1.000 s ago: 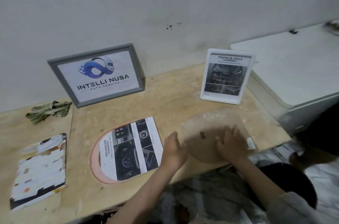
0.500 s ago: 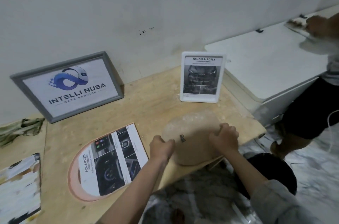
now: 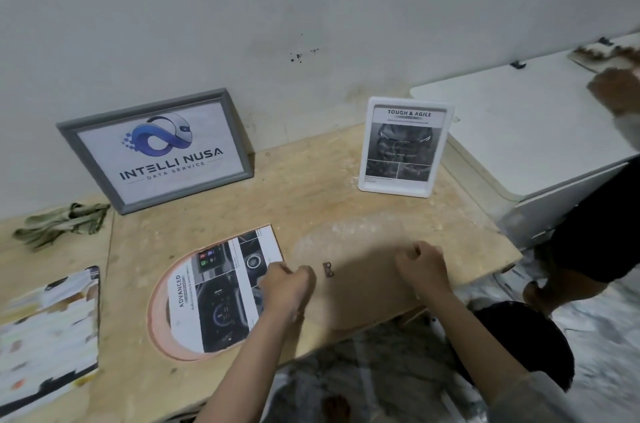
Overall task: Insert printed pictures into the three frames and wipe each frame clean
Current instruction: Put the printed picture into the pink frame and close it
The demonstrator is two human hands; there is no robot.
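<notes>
Both hands, left hand (image 3: 287, 287) and right hand (image 3: 420, 265), are gripping the arched brown backing board's (image 3: 360, 270) side edges, with the arched pink frame (image 3: 156, 315) lying just left.

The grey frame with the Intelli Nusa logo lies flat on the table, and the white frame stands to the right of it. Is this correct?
Not quite. In the head view the grey frame does not lie flat: it stands tilted, leaning against the wall. The white frame stands to the right of it, as you say.

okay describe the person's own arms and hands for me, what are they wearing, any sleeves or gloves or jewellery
Both hands, left hand and right hand, are bare: no gloves, rings or watch visible. The left forearm is bare; a grey sleeve covers the right arm's upper part.
</notes>
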